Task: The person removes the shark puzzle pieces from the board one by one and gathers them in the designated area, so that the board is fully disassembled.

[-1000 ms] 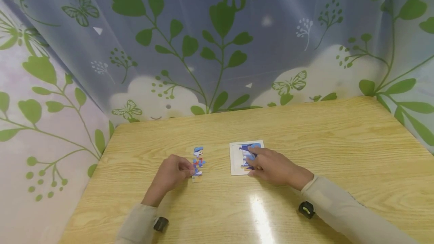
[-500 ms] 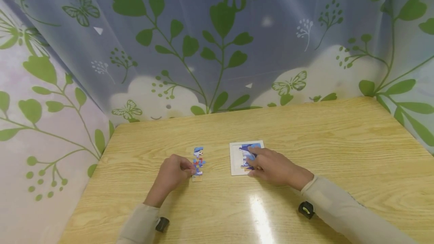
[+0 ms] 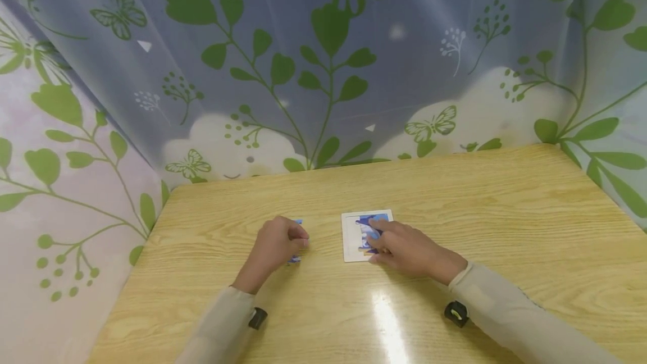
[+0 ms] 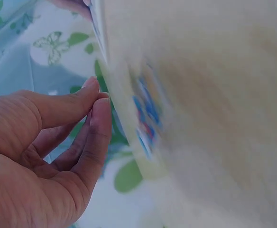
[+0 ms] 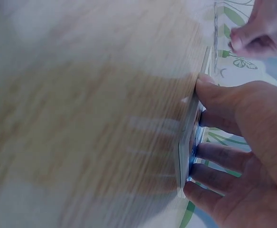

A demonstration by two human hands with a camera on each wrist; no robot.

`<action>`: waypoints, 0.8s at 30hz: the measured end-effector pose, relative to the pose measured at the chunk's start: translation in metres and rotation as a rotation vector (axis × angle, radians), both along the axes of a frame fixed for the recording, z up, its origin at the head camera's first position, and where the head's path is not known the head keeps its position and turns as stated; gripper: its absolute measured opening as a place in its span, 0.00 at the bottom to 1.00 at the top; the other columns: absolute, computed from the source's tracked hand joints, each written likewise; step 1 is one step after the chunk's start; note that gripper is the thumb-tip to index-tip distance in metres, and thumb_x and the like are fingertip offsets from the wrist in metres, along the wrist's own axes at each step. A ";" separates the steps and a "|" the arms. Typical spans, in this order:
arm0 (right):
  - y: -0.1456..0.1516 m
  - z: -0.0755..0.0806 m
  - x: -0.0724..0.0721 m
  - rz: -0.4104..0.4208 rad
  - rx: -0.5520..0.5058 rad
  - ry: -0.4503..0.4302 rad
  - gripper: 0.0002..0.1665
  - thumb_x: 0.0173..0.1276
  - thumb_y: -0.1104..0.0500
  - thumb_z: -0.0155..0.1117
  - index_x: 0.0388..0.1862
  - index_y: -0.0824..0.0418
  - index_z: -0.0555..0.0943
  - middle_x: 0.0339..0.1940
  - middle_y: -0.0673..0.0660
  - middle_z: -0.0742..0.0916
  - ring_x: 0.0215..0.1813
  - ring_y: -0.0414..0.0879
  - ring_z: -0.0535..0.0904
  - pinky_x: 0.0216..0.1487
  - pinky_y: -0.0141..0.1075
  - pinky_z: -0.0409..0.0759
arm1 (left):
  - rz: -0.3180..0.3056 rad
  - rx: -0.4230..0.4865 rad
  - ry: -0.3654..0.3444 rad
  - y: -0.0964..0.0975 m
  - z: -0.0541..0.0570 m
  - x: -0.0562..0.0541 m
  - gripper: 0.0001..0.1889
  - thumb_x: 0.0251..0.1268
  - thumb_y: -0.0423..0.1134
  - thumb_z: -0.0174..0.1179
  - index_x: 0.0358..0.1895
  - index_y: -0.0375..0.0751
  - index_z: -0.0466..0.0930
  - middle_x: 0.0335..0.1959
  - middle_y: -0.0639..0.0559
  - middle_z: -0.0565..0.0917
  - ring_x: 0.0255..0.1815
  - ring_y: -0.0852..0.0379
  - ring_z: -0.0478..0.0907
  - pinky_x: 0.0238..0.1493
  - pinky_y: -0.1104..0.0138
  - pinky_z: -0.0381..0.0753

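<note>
My left hand (image 3: 278, 243) is above a column of jigsaw pieces (image 3: 295, 260), hiding most of them in the head view. In the left wrist view, thumb and forefinger tips meet; I see no piece between them. The jigsaw pieces (image 4: 148, 111), blurred, lie apart from that hand, with blue, red and white parts. My right hand (image 3: 409, 247) rests its fingertips on a white-framed puzzle tray (image 3: 350, 240), pressing on the part filled with blue picture pieces. In the right wrist view, the fingers are nearly straight along the tray (image 5: 181, 161), the thumb at its edge.
Both hands work over a wooden table (image 3: 455, 195). A patterned curtain (image 3: 273, 72) hangs along its back edge, and another printed cloth (image 3: 55, 184) stands at the left. Each wrist wears a black device (image 3: 456, 313).
My left hand has moved away from me and a little right, from the lower pieces to over the upper ones, covering them. The right hand and the tray have stayed in place.
</note>
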State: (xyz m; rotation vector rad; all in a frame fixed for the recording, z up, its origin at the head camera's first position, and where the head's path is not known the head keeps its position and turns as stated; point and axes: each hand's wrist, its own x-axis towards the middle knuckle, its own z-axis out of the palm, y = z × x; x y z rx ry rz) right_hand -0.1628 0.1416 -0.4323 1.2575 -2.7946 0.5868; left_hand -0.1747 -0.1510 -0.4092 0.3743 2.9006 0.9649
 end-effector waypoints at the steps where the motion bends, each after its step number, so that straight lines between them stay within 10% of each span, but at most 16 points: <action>1: 0.000 0.000 0.000 0.001 -0.001 -0.001 0.13 0.68 0.57 0.72 0.25 0.54 0.79 0.61 0.77 0.79 0.63 0.68 0.78 0.48 0.48 0.82 | -0.013 -0.002 0.003 0.005 0.001 -0.003 0.03 0.60 0.31 0.72 0.29 0.39 0.89 0.28 0.54 0.88 0.30 0.59 0.82 0.37 0.61 0.83; 24: 0.000 -0.002 0.002 -0.031 0.019 -0.037 0.13 0.69 0.57 0.71 0.42 0.66 0.86 0.61 0.76 0.79 0.57 0.64 0.81 0.49 0.48 0.83 | -0.062 0.030 -0.050 0.077 -0.017 -0.042 0.03 0.59 0.33 0.73 0.34 0.38 0.91 0.32 0.50 0.89 0.34 0.56 0.84 0.38 0.65 0.83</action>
